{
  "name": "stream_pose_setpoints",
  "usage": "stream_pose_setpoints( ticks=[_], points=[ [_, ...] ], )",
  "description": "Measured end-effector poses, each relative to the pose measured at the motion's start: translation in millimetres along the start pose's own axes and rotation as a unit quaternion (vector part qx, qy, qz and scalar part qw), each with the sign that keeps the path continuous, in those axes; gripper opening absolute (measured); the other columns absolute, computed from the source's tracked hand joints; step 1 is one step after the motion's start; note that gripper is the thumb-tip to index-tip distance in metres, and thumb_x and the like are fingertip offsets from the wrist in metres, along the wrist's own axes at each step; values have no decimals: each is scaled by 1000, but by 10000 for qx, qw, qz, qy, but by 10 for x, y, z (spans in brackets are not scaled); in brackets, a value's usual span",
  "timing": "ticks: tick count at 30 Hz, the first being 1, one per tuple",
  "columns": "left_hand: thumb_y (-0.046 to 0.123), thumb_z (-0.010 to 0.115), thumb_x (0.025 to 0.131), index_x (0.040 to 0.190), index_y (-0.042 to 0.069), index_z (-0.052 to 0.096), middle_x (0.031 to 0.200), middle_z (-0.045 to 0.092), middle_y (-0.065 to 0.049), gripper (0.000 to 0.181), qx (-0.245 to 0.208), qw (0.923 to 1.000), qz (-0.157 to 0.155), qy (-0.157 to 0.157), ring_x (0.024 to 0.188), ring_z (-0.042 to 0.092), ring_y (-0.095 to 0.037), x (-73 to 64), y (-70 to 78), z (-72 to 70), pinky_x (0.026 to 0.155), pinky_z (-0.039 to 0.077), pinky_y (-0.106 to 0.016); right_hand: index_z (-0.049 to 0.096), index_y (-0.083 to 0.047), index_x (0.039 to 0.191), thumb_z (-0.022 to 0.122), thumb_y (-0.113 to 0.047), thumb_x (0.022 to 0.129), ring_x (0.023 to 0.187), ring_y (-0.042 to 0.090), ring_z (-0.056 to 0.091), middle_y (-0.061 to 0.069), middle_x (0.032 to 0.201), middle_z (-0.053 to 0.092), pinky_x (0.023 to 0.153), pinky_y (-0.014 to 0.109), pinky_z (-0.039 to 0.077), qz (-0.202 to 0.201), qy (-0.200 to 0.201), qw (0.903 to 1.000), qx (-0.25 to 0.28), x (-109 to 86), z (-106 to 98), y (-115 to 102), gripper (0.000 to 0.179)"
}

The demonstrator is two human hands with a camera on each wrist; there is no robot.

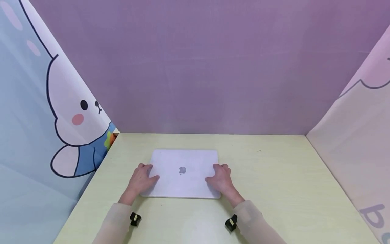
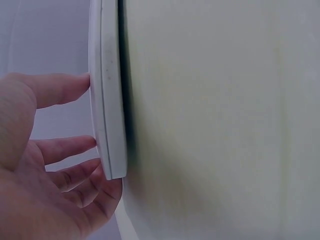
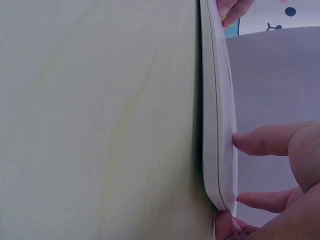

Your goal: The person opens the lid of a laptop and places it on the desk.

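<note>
A closed silver laptop with a dark apple logo lies flat on the pale table, its long front edge towards me. My left hand holds its left side, the thumb on the lid. In the left wrist view, the thumb and index fingertip meet the lid while the other fingers curl at the side edge. On the opposite side my right hand grips in much the same way. The right wrist view has the right thumb against the lid and lower fingers bent around the corner, partly hidden by it.
The pale wooden table extends around the laptop. A purple cloth wall rises at its back edge. Printed fabric stands along the left and right sides. Small black devices sit at both wrists.
</note>
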State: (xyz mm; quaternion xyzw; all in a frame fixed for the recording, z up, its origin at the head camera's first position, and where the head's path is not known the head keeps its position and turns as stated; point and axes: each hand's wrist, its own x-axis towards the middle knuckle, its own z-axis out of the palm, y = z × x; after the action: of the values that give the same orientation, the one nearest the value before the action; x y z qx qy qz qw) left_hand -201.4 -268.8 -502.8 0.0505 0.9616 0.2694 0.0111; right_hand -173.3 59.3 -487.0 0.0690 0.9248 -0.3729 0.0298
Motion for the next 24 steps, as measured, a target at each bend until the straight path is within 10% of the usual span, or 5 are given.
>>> stream_pose_setpoints(
  ticks=[24],
  points=[
    [31, 75, 87, 132, -10, 58, 123, 53, -28, 63, -72, 9999, 133, -62, 109, 55, -42, -9, 49, 35, 93, 49, -55, 56, 11, 136, 80, -15, 79, 121, 45, 41, 30, 129, 48, 99, 52, 45, 58, 185, 9998, -98, -100, -32, 55, 66]
  ],
)
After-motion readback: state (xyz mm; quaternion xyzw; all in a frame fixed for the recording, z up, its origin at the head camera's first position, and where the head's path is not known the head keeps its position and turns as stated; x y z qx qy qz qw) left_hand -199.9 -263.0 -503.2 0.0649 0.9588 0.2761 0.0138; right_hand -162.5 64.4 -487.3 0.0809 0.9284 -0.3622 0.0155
